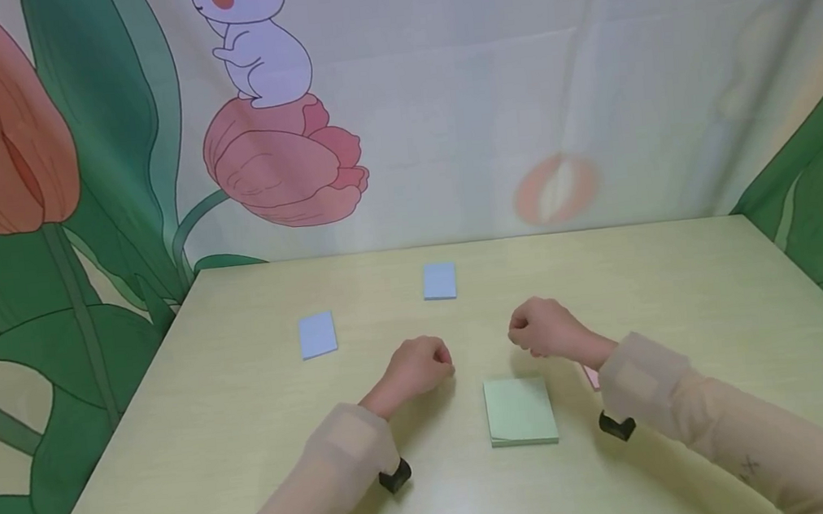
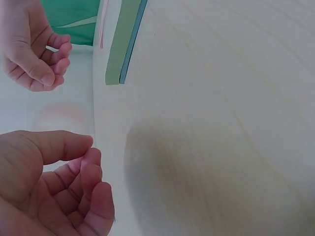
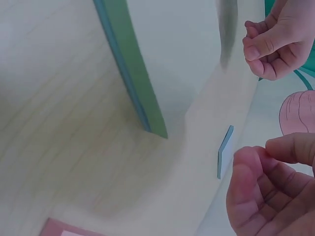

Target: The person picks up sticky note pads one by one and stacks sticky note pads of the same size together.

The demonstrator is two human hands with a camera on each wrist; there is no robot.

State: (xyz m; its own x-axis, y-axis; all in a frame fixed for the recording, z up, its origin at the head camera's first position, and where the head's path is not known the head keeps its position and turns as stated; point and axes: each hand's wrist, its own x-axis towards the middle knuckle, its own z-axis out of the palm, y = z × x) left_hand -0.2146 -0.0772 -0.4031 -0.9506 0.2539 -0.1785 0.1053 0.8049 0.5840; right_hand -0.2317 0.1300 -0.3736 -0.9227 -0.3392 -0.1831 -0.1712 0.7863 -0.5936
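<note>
A square pale-green pad of paper (image 1: 521,412) lies on the table between the forearms, its near left corner slightly lifted. From the side, the left wrist view shows a blue layer (image 2: 133,43) under the green one. To the left of the pad, my left hand (image 1: 415,368) hovers over the table with loosely curled fingers. My right hand (image 1: 546,328) is raised beyond the pad's far right corner, its fingers bent in the same loose way. Neither hand holds anything. A pink pad (image 1: 591,377) is mostly hidden under the right sleeve.
Two small blue pads lie farther back, one blue pad (image 1: 318,335) on the left and another blue pad (image 1: 439,281) near the table's back edge. A printed curtain (image 1: 444,123) hangs behind the pale wooden table (image 1: 200,439). Each wrist carries a black device.
</note>
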